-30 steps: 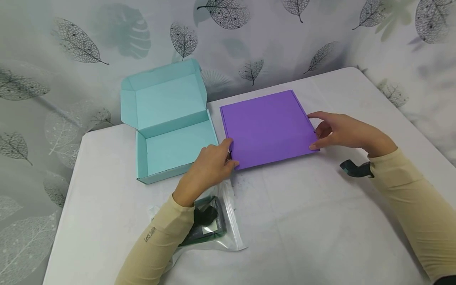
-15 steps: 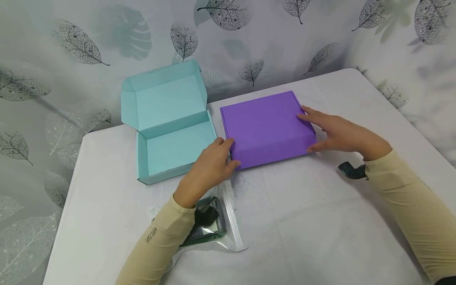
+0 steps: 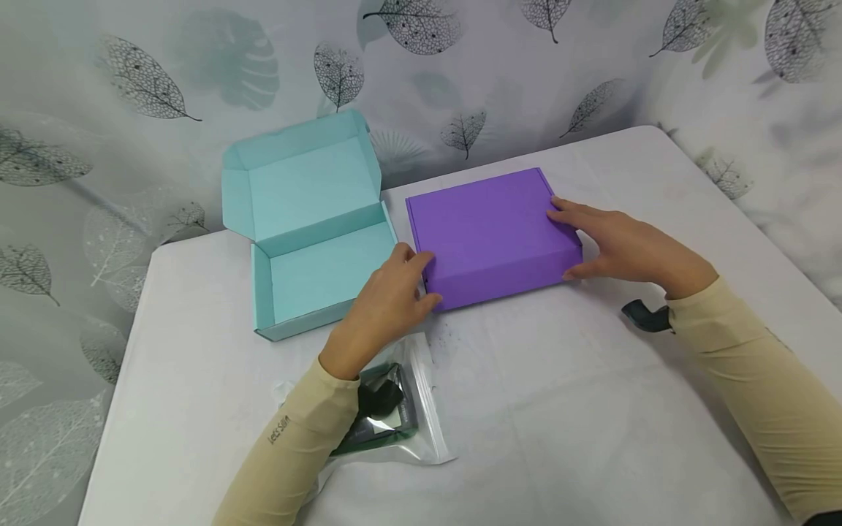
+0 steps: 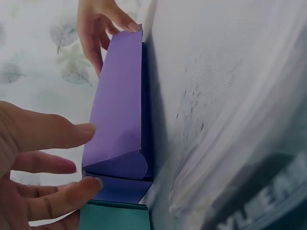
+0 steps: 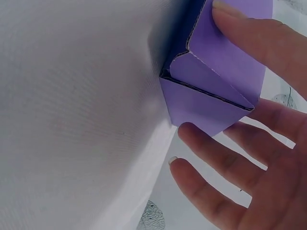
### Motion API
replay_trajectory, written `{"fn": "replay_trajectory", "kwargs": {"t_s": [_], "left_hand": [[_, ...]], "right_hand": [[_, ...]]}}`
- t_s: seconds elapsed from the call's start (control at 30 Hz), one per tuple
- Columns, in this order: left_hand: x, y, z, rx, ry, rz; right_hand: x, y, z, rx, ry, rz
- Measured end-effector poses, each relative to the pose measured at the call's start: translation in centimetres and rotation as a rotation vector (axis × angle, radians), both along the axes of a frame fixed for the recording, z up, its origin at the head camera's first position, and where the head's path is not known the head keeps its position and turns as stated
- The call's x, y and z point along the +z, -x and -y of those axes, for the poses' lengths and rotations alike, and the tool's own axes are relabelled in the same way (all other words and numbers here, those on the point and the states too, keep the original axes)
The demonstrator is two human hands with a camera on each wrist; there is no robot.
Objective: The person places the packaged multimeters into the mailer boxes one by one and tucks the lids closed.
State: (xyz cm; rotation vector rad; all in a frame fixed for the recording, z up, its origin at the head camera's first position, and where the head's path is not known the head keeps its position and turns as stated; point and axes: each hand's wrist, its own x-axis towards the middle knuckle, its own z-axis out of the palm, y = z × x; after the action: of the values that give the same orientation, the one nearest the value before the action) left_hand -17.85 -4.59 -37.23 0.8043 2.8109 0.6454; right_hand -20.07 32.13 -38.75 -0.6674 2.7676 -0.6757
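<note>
On the table lies a purple cardboard box (image 3: 487, 226), its lid down over it and the lid's front flap (image 4: 120, 96) sloping toward the table. My left hand (image 3: 381, 307) is at the front left corner, thumb and fingers apart beside the box end. In the left wrist view, the left thumb (image 4: 72, 132) reaches the near end of the flap. My right hand (image 3: 631, 245) spans the right end, fingertips at the lid's side edge. The right thumb (image 5: 235, 19) touches the front flap in the right wrist view, while the other fingers spread along the box's side.
A teal box (image 3: 263, 292) stands left of the purple one, its lid raised against the leaf-patterned backdrop (image 3: 500, 95). Under my left forearm lies a clear zip bag (image 3: 430, 431) with a dark item inside. White cloth covers the table (image 3: 579, 424).
The purple lid's front flap has bent downward, showing a crease across the lid. My right hand has shifted slightly left and its fingers have spread. The left hand has barely moved.
</note>
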Motion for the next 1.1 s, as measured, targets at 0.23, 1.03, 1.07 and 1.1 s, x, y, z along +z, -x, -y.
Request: {"fn": "replay_trajectory", "kwargs": {"t_s": [0.23,1.03,1.07,1.1], "left_hand": [[-0.5,0.4,0.0,0.004,0.012,-0.016],[-0.8,0.8,-1.4,-0.034,0.22,-0.075],[-0.8,0.8,-1.4,-0.035,0.222,-0.077],[-0.8,0.9,-1.4,-0.033,0.224,-0.078]], "right_hand": [[0.3,0.0,0.5,-0.043,-0.093,-0.023],[0.2,-0.4,1.3,-0.022,-0.207,-0.102],[0.1,-0.4,1.3,-0.019,-0.21,-0.108],[0.1,-0.4,1.3,-0.017,-0.212,-0.114]]}}
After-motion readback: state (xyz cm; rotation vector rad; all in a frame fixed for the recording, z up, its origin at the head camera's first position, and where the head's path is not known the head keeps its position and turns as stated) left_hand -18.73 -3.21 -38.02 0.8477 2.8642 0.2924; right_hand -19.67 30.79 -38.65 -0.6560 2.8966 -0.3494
